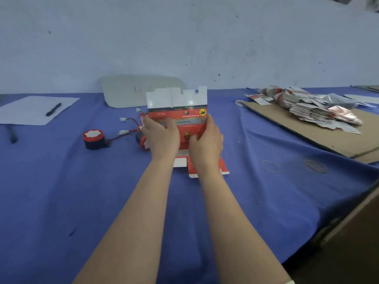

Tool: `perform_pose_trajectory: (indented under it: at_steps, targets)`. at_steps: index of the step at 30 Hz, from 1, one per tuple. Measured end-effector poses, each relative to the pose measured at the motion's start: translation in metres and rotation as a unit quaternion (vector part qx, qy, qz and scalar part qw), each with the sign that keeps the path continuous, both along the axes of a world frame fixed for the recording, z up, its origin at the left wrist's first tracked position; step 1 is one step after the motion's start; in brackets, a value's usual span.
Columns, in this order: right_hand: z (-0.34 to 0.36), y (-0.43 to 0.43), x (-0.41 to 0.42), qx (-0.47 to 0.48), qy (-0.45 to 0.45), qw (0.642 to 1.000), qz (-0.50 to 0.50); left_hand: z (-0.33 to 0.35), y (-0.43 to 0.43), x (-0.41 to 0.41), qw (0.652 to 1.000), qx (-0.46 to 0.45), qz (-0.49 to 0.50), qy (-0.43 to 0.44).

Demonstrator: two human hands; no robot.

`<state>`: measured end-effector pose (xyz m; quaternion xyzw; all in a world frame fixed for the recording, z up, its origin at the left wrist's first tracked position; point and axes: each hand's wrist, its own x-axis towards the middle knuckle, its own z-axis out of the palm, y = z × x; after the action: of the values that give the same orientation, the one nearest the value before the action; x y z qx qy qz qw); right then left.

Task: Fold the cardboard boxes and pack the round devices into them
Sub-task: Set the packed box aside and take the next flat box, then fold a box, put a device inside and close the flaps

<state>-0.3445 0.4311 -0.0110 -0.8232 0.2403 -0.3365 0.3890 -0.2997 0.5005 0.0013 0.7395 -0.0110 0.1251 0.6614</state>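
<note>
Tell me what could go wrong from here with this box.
1. The left hand and right hand grip the flat box upright by its sides. A fold made off its crease lines could bend or tear the thin white flaps on top.
2. A round device and its loose wires lie right behind the left hand. The box or hand might snag them and drag the device across the blue cloth.

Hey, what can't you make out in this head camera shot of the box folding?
Head view, second round device: mostly hidden behind the left hand.
Head view, cardboard box print: upside down, blurred; lower part covered by the right hand.
Head view, grey panel writing: blocked by the cardboard box after a 4.
Head view, flat box stack: blurred, uncountable.
</note>
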Motion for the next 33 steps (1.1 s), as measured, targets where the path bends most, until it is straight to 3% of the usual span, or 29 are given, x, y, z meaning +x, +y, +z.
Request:
perform_pose_trajectory:
  at_steps: [7,15,20,26,33]
  targets:
    - [-0.007,0.062,0.042,0.119,-0.114,0.976,0.140,-0.001,0.060,0.020,0.984,-0.166,0.038,-0.047]
    - [-0.049,0.121,0.064,0.223,-0.073,0.944,0.232,-0.050,0.133,0.036,0.979,-0.078,0.172,-0.074]
    - [-0.056,0.122,0.065,0.248,-0.072,0.934,0.248,-0.068,0.140,0.037,0.985,-0.056,0.136,-0.088]
    - [-0.061,0.114,0.065,0.298,-0.108,0.919,0.234,-0.068,0.132,0.027,0.991,-0.104,0.041,-0.076]
    - [-0.063,0.119,0.065,0.249,-0.085,0.927,0.268,-0.064,0.128,0.025,0.995,-0.083,-0.013,-0.056]
